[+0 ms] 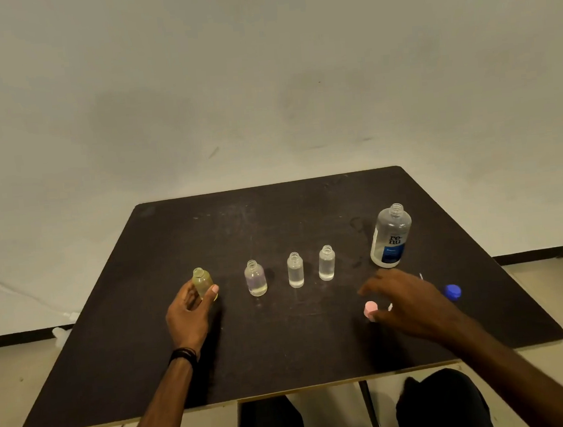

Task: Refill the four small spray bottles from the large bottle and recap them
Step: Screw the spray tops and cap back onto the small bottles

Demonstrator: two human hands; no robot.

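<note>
- Left hand [190, 310] grips the yellowish bottle [203, 283], upright, uncapped, at the row's nine-o'clock end on the counter [273, 214]
- Right hand [406, 299] hovers with fingers spread and slack, holding nothing; the pink cap [370, 310] lies just beside its thumb at nine o'clock, nearer this hand
- Large bottle [391, 236] stands open at its twelve o'clock

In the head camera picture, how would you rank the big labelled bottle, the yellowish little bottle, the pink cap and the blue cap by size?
1. Large clear bottle with blue label
2. Small yellowish glass bottle, held by the left hand
3. Blue plastic cap and pink plastic cap: they look alike, and the right hand partly hides the pink one.
</note>
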